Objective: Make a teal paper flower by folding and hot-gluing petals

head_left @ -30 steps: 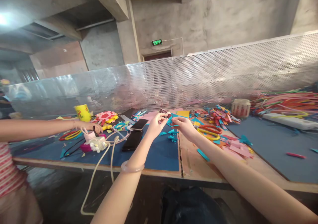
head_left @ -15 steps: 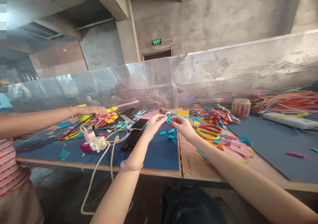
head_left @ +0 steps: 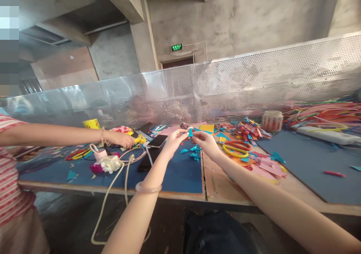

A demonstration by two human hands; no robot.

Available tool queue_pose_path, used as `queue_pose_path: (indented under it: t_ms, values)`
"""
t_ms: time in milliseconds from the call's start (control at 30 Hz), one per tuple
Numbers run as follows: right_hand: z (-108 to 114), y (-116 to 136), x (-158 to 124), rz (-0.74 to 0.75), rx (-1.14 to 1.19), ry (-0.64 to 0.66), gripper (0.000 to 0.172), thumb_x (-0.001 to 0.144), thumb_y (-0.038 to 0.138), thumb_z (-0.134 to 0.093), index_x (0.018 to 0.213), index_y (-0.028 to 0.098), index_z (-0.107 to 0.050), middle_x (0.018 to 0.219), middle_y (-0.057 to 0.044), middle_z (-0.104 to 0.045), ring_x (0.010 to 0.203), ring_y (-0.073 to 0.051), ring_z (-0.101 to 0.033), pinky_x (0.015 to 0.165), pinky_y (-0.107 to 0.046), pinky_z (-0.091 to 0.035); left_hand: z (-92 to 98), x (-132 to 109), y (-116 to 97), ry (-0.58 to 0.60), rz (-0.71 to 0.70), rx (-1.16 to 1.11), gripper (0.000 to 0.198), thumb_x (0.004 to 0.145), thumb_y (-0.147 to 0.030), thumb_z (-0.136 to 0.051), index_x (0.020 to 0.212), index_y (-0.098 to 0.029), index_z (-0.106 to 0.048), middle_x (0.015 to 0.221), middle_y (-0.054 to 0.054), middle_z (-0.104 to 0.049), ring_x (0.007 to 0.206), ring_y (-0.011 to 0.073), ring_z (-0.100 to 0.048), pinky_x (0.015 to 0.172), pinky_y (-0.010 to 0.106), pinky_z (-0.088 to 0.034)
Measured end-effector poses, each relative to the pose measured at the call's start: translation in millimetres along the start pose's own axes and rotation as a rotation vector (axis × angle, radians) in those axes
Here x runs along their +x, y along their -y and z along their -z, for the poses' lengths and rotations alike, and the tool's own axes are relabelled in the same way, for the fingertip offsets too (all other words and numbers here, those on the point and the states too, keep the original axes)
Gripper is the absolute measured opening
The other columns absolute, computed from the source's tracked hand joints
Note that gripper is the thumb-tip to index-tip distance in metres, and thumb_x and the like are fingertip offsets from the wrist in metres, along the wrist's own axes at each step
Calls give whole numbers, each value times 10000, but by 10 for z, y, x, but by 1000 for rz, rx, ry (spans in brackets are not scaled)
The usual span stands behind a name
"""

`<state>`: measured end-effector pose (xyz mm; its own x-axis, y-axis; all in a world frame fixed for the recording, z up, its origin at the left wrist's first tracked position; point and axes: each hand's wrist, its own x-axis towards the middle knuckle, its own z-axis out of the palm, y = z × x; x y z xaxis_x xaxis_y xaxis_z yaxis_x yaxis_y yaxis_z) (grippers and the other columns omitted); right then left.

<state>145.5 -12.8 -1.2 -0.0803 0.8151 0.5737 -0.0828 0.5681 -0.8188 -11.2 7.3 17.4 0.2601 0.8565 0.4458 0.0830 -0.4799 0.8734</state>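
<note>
Mat (head_left: 180, 177) below centre; paper (head_left: 190, 133) is pinched by left hand (head_left: 176, 143) and right hand (head_left: 207, 143) fingertips, apparently being folded; careful creasing likely needed.

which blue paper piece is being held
The small piece pinched between left hand and right hand; the other blue pieces nearby lie on the table.
</note>
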Motion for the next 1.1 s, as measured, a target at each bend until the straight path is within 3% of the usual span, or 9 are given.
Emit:
queue_pose_path:
  t_ms: [500, 1100]
  values:
    - [14, 24, -4, -13, 14, -17, 251, 692, 332, -631, 865, 153, -668, 787, -35, -673, 706, -158, -610, 706, -311, -500, 4, 17, 30, 33, 5, -33, 338, 744, -342, -626, 1042, -185, -594, 776, 47, -668, 768, 174, -622, 543, 212, -401]
    - [18, 33, -8, -5, -9, -33, 229, 693, 305, -607, 848, 148, -668, 736, -29, -665, 680, -158, -612, 711, -318, -495, 11, 16, 33, 26, 36, -63, 307, 736, -327, -634, 1000, -171, -619, 774, 50, -676, 762, 173, -629, 544, 218, -408]
